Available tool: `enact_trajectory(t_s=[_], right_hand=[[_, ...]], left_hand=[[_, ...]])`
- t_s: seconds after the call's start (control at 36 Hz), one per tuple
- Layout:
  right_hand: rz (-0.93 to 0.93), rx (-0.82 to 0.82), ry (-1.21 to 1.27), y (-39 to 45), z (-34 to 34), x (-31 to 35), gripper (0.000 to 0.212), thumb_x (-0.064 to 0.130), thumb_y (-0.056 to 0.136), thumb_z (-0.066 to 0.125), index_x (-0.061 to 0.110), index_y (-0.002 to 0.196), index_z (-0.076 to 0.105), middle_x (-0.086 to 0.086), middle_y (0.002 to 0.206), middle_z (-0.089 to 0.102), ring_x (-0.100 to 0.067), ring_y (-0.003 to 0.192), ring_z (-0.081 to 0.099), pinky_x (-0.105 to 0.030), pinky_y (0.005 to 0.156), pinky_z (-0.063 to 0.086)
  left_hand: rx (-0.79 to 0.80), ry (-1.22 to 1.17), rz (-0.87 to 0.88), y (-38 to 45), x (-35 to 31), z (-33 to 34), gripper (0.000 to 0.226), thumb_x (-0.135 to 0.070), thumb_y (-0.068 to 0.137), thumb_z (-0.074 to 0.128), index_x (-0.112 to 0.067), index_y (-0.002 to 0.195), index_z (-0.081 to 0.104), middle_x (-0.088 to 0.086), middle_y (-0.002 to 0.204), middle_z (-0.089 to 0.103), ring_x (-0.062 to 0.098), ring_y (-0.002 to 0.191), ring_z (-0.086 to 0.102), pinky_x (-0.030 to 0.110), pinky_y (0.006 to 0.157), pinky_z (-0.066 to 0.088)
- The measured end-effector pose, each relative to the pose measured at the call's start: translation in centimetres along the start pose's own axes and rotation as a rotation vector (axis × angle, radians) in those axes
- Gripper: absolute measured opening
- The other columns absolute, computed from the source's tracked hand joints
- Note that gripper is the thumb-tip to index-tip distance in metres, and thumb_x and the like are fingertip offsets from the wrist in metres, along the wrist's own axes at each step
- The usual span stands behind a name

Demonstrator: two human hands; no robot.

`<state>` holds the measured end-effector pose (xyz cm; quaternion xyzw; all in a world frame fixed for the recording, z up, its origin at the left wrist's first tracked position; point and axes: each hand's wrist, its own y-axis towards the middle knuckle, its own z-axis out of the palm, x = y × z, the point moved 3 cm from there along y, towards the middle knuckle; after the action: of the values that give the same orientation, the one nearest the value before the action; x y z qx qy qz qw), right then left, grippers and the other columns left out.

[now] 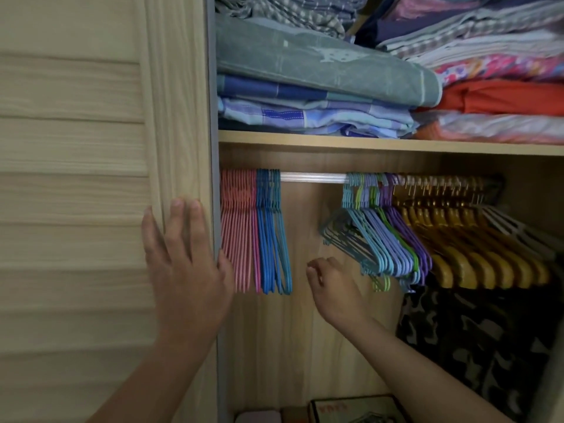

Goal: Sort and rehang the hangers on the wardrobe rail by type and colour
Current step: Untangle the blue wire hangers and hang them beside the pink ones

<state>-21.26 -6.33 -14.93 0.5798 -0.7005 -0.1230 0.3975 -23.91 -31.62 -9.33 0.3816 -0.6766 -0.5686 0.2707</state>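
My left hand (pixel 186 264) lies flat on the door (pixel 91 178) — right of it, hangers (pixel 254 230) crowd both ends of the rail (pixel 312 177), under the shelf (pixel 381 143).

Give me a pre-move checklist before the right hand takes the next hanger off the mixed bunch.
1. Right hand free to grip: ok, fingers loosely curled, holding nothing.
2. Left hand out of the way: ok, flat on the wardrobe door edge.
3. Bare stretch of rail to rehang on: ok, a gap between the blue hangers and the mixed bunch.
4. Sorted groups tidy: ok, pink hangers and blue ones hang packed at the left end.
5. Mixed bunch sorted: not ok, light blue, green and purple interleaved.
6. Hooks in the bunch untangled: cannot tell, too crowded and blurred.
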Motion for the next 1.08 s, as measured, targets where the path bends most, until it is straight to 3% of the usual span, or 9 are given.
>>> enact_trajectory(t_s=[0.08,0.19,0.39,0.61,0.75,0.86,0.94,1.08], right_hand=[[-0.134,-0.195,-0.4,-1.1,-3.0,-1.5,0.007,0.014,0.09,0.065,0.013,0.096,0.069,-0.003,0.09,0.061,-0.025,0.086,0.055,-0.038,0.071,0.044],[-0.139,-0.294,-0.748,0.5,-6.8,-3.0,0.009,0.012,0.084,0.066,0.009,0.087,0.058,-0.011,0.089,0.053,-0.031,0.085,0.046,-0.043,0.071,0.039],[-0.044,-0.006,-0.997,2.6,-7.3,-3.8,0.029,0.021,0.086,0.064,0.011,0.113,0.062,-0.012,0.112,0.054,-0.032,0.106,0.045,-0.045,0.093,0.043],[0.002,0.087,-1.02,3.2,-8.0,-2.4,0.027,0.026,0.089,0.066,0.014,0.113,0.063,-0.009,0.112,0.061,-0.03,0.108,0.054,-0.043,0.093,0.043],[0.04,0.017,-0.849,3.6,-9.2,-1.5,0.009,0.013,0.089,0.056,0.014,0.094,0.063,-0.006,0.089,0.066,-0.027,0.083,0.063,-0.038,0.078,0.049],[0.034,-0.025,-0.761,4.6,-9.8,-0.9,0.006,0.011,0.092,0.054,0.012,0.095,0.059,-0.006,0.084,0.069,-0.027,0.071,0.067,-0.034,0.063,0.05],[0.01,-0.055,-0.715,6.2,-10.0,-0.5,0.011,0.011,0.091,0.055,0.009,0.102,0.059,-0.009,0.087,0.069,-0.032,0.074,0.069,-0.034,0.059,0.047],[0.029,-0.014,-0.67,9.0,-9.3,0.5,0.02,0.009,0.09,0.056,0.007,0.11,0.06,-0.016,0.096,0.069,-0.039,0.086,0.068,-0.039,0.066,0.05]], left_hand=[[-0.006,-0.018,0.002,0.0,0.0,0.1,0.078,-0.024,0.09,0.051,0.006,0.156,0.023,0.033,0.156,0.028,0.059,0.144,0.027,0.065,0.123,0.015],[-0.005,-0.022,0.011,0.0,0.1,0.2,0.077,-0.023,0.091,0.053,0.006,0.156,0.024,0.034,0.155,0.029,0.058,0.144,0.029,0.066,0.122,0.017],[0.031,-0.023,0.007,-0.2,0.2,0.0,0.077,-0.022,0.093,0.054,0.005,0.158,0.021,0.034,0.156,0.03,0.056,0.146,0.027,0.065,0.122,0.015],[0.03,-0.027,0.007,-0.1,0.3,0.0,0.077,-0.024,0.093,0.051,0.003,0.158,0.02,0.034,0.156,0.031,0.056,0.146,0.027,0.066,0.122,0.016],[0.009,-0.06,-0.006,-0.2,0.3,0.0,0.074,-0.025,0.093,0.05,0.002,0.157,0.024,0.032,0.156,0.031,0.058,0.146,0.026,0.065,0.123,0.016],[-0.013,-0.07,0.002,-0.2,0.3,0.1,0.071,-0.025,0.095,0.048,0.003,0.156,0.027,0.032,0.154,0.033,0.059,0.144,0.028,0.064,0.124,0.016],[-0.015,-0.076,0.001,-0.4,0.5,0.4,0.068,-0.026,0.098,0.045,0.004,0.156,0.027,0.033,0.154,0.034,0.058,0.144,0.03,0.065,0.122,0.017],[-0.006,-0.084,-0.012,-0.5,0.5,0.6,0.067,-0.028,0.099,0.041,0.005,0.156,0.027,0.034,0.152,0.036,0.059,0.143,0.031,0.066,0.122,0.018]])
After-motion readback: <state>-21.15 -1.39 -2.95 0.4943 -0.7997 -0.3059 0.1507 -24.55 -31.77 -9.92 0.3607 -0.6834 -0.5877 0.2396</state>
